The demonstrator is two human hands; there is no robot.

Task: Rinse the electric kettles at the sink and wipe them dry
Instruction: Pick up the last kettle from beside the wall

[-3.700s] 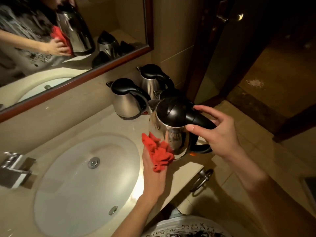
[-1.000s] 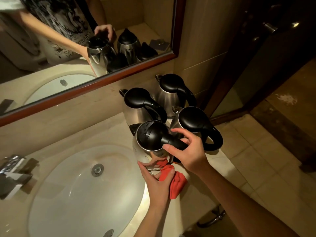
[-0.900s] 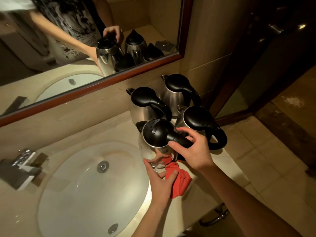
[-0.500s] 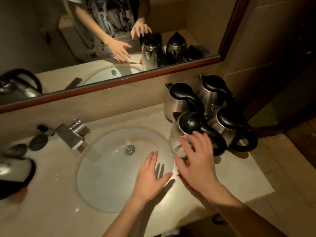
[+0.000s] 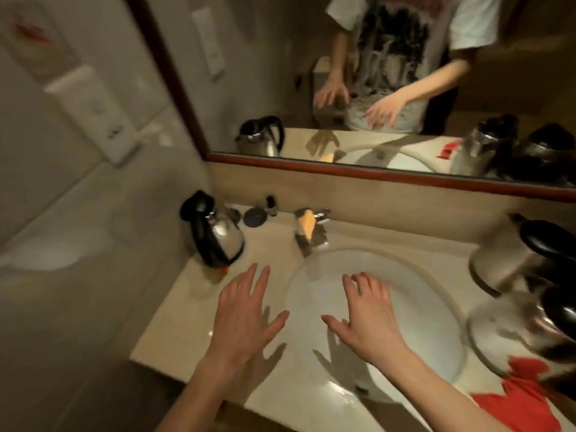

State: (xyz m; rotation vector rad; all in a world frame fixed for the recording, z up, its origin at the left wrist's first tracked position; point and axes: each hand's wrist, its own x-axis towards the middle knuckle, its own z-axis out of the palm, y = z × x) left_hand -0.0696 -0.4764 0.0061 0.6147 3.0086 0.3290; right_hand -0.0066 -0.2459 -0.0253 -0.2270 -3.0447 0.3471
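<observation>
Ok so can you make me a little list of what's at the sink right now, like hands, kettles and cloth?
left hand: left hand open, fingers spread, above the beige stone counter, holding nothing
right hand: right hand open above the white oval sink basin, holding nothing
kettle on the left: shiny steel kettle with black handle, standing on the counter left of the metal tap
kettles on the right: blurred steel kettles with black lids, count unclear
cloth: red cloth lying on the counter, lower right
</observation>
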